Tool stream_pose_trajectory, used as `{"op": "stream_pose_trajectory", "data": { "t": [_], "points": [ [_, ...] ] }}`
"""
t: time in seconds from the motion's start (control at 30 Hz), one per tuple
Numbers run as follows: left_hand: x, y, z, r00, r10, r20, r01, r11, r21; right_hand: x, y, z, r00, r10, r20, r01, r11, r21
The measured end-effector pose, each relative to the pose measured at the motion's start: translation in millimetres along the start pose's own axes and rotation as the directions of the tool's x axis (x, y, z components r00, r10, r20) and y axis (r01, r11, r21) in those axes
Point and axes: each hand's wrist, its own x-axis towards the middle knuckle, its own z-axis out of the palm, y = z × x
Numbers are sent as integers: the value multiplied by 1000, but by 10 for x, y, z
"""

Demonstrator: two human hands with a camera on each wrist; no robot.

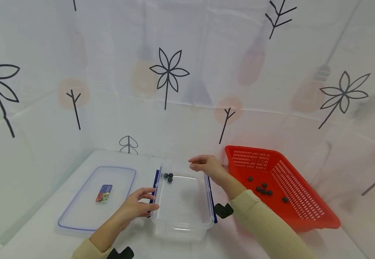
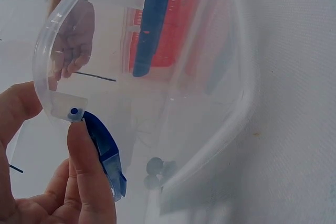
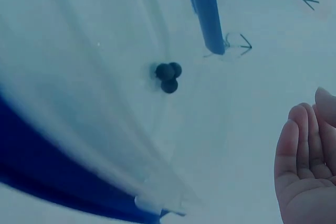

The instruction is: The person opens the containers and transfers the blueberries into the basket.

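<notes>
A clear plastic box (image 1: 182, 201) with blue side latches stands uncovered in the middle of the table. Three small dark balls (image 1: 168, 177) sit together at its far left end. My left hand (image 1: 135, 205) holds the left side of the box. In the left wrist view, the thumb (image 2: 21, 103) lies at the rim and a finger (image 2: 86, 161) touches the base of a blue latch (image 2: 105, 150). Above the far right corner of the box hovers my right hand (image 1: 210, 167), its fingers (image 3: 299, 129) nearly straight and together, with nothing visible in them.
Right of the box, a red plastic basket (image 1: 307, 176) holds several more dark balls (image 1: 263, 191). A clear lid (image 1: 80, 208) with a blue edge and a colourful label (image 1: 104, 193) lies flat on the left. Behind the table hangs a patterned white cloth (image 1: 187, 126).
</notes>
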Motion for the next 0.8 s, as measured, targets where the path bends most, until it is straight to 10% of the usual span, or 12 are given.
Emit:
{"op": "stream_pose_trajectory", "data": {
  "t": [0.8],
  "points": [
    [20, 35, 49, 997, -58, -57, 59, 998, 25, 475, 57, 477, 1000, 15, -24, -13, 997, 82]
  ]
}}
